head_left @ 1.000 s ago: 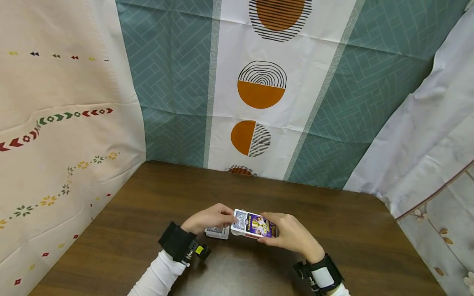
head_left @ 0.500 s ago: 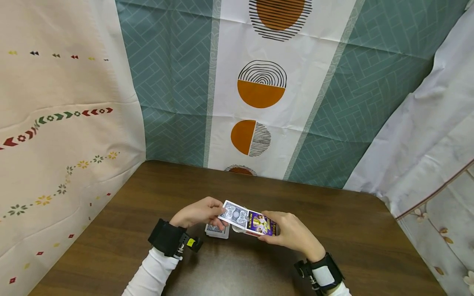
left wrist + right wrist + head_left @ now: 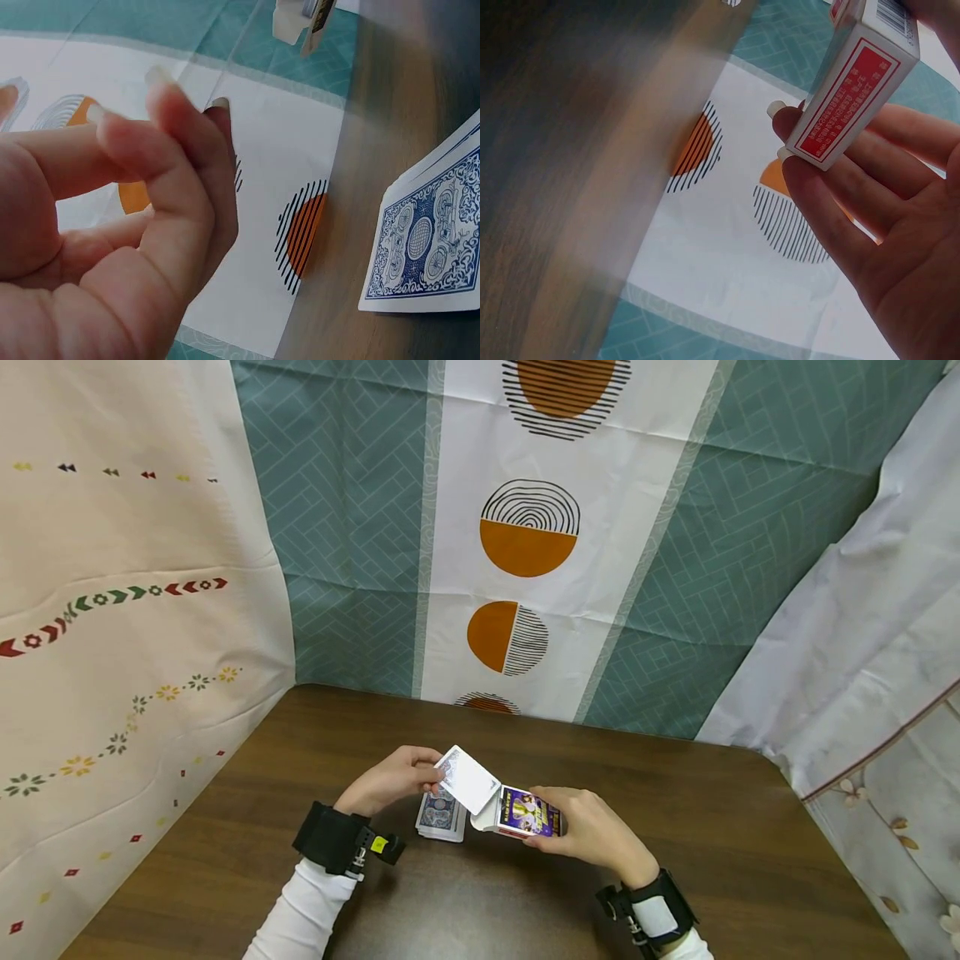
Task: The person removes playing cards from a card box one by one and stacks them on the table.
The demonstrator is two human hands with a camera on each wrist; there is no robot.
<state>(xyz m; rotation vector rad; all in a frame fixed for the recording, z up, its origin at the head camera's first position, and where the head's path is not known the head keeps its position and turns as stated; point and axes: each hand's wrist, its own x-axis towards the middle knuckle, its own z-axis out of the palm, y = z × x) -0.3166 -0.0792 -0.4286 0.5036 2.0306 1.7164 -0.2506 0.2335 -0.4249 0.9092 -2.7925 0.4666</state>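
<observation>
**Playing card (image 3: 470, 782) left, card box (image 3: 530, 812) right**

So the left grip (image 3: 392, 782) pinches the card by one end over the table (image 3: 465, 902), close to the box's flap (image 3: 486, 815). Right grip (image 3: 592, 832) clamps the box between thumb and fingers. Blue-backed deck (image 3: 439, 814)'s just chilling on the table.

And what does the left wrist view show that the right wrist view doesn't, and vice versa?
Only left wrist: the left hand and the blue-patterned top of the card stack.
Only right wrist: the right hand, a red text panel, a barcode.
Both: the card box, wooden table and cloth with orange-and-striped circles.
A sliver at the right wrist view's top edge is too small to identify.
</observation>
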